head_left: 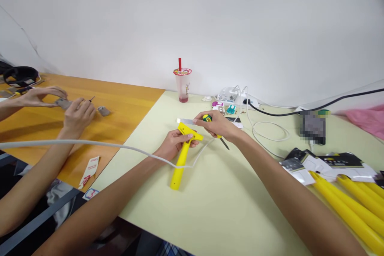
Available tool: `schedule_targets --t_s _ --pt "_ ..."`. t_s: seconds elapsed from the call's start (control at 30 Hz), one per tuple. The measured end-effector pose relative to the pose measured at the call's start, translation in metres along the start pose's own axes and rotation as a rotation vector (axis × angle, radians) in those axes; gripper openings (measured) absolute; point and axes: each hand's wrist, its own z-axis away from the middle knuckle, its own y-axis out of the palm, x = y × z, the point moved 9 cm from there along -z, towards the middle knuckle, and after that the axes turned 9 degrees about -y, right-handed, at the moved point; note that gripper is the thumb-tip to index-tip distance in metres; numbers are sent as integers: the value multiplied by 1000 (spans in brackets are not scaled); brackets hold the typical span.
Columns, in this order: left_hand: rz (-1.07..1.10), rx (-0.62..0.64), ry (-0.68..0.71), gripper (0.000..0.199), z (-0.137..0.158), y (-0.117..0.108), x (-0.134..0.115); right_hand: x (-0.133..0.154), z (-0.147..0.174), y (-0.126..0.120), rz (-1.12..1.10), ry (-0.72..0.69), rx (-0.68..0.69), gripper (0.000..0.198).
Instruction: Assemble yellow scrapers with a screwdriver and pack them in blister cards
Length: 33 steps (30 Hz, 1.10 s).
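Note:
My left hand (177, 142) is closed around a yellow plastic scraper handle (181, 160), a T-shaped piece whose wide head points up and whose grip slants down toward me. Just above that head, my right hand (216, 123) pinches a flat metal blade (186, 121) between thumb and fingers. The same hand also keeps a screwdriver (207, 118) with a green and yellow handle in its palm, its dark shaft sticking out below. Blade and handle head are very close; whether they touch I cannot tell. A white cable (132, 147) crosses in front of my left wrist and the yellow grip.
Several yellow handles (351, 204) and black-and-white packages (333, 164) lie at right. A cup with a straw (182, 86), a power strip (237, 97) and a pixelated device (313, 127) stand toward the wall. Another person's hands (78, 117) work on the orange table (129, 96) at left.

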Motion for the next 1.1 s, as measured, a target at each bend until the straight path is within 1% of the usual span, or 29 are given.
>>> schedule_targets --t_s 0.17,0.27,0.4,0.53,0.67,0.77,0.87,1.0,1.1 --pt "7 -37 15 38 -1 -4 -1 -1 2 9 40 22 130 32" --pt "9 -58 16 39 -1 -5 -2 2 3 8 98 8 179 30" --pt "-14 -68 20 39 -1 -5 -3 5 6 5 112 -38 246 30" --pt "-30 -79 37 37 -1 -6 -5 4 5 -1 105 -79 250 35" --pt "-19 -99 48 35 -1 -7 -6 5 5 -4 133 -72 255 27" --pt "-4 -93 50 33 -1 -7 -5 6 5 -3 149 -62 271 27" --pt "-6 -78 60 32 0 -6 -6 6 5 -4 186 -88 270 27" --pt "-15 -80 32 33 0 -7 -3 4 5 -1 208 -110 277 29" --pt "-2 -89 28 30 0 -8 -2 6 5 1 227 -119 255 32"
